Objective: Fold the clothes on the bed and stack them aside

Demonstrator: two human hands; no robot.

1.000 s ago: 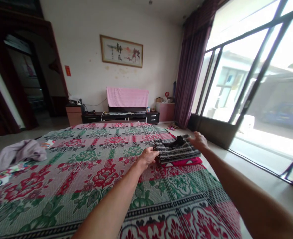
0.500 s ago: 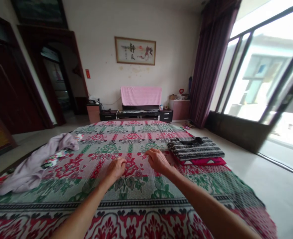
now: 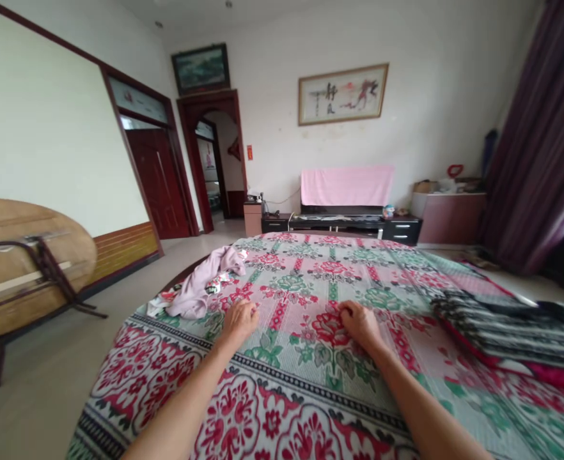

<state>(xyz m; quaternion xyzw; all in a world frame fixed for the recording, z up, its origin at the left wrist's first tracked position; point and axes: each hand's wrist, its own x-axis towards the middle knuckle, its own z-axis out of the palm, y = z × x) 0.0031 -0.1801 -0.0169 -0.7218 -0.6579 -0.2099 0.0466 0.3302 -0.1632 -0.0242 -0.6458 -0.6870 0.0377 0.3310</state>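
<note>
My left hand point(image 3: 242, 322) hovers over or rests on the flowered cloth point(image 3: 305, 358), its fingers curled together with nothing seen in them. A little apart, my right hand point(image 3: 360, 324) is also curled in loosely, near a red rose of the pattern, and it too shows nothing in its grasp. The cloth is red, green, pink and white, and covers a large round table. Left of my left hand lies a crumpled pale mauve garment point(image 3: 198, 284), with a small multicoloured patterned cloth point(image 3: 219, 281) against it. Whether either hand touches the cloth, I cannot tell.
A folded black-and-white striped textile point(image 3: 517, 332) lies at the right on a red one. Behind the table is a low black cabinet point(image 3: 404, 231) with a pink cloth point(image 3: 346, 185) above it. A folded round tabletop point(image 3: 32, 236) leans at the left wall.
My view has turned to the left, bringing the leaning tabletop into sight and moving the striped textile toward the right edge. My hands are slightly farther apart, both still curled.
</note>
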